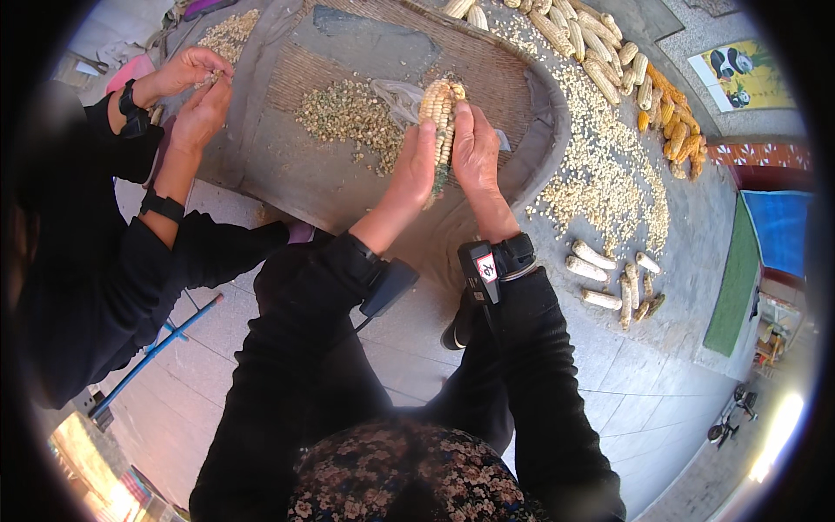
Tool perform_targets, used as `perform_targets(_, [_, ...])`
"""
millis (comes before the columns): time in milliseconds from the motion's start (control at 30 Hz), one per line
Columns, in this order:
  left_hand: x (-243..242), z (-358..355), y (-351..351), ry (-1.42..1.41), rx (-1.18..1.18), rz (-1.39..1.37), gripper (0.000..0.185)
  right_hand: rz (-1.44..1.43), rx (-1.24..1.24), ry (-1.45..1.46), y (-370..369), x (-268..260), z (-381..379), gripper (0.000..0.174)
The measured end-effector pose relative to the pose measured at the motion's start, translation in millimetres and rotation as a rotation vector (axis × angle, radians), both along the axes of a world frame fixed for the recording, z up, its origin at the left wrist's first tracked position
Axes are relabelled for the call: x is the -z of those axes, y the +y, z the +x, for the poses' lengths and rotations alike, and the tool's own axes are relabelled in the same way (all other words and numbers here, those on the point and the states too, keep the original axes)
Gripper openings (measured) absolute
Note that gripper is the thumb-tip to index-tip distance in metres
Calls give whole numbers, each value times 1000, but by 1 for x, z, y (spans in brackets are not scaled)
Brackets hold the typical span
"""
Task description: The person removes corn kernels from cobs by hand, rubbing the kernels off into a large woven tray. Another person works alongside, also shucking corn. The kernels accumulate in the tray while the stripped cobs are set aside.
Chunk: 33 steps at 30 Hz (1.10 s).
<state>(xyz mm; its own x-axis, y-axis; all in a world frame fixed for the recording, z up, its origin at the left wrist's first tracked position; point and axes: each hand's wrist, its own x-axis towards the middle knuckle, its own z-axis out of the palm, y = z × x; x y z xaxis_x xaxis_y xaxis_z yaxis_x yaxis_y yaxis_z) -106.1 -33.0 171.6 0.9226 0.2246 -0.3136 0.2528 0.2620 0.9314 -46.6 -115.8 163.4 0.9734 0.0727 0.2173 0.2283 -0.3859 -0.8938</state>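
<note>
An ear of dried corn (443, 107) is held upright between my two hands, over a wide woven winnowing basket (287, 85) with a cloth-bound rim. My left hand (415, 160) grips its left side, the thumb on the kernels. On the other side, my right hand (478, 145) presses the ear near its top with the thumb. The lower end of the ear looks greenish and mouldy. Just left of my hands, a heap of greenish, discoloured kernels (355, 121) lies in the basket. A crumpled clear plastic bag (394, 98) sits behind the ear, partly hidden by it.
At the left, a co-worker's hands (202, 98) hold a small piece over the basket's edge. Loose pale kernels (593, 143) spread to the right, below piled corn ears (590, 42) and yellow ears (678, 124). Bare cobs (603, 277) lie nearer. A blue metal frame (160, 352) stands lower left.
</note>
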Motion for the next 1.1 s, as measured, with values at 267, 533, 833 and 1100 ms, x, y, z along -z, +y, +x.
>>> perform_targets(267, [-1, 2, 9, 6, 72, -125, 54, 118, -20, 161, -3, -7, 3, 40])
perform_targets(533, [19, 3, 0, -116, -10, 128, 50, 15, 0, 201, -4, -4, 4, 46])
perform_targets(833, [-3, 0, 7, 33, 79, -200, 53, -12, 9, 68, -6, -4, 2, 38])
perform_targets(1100, [-1, 1, 3, -10, -22, -41, 55, 57, -75, 210, 0, -7, -6, 47])
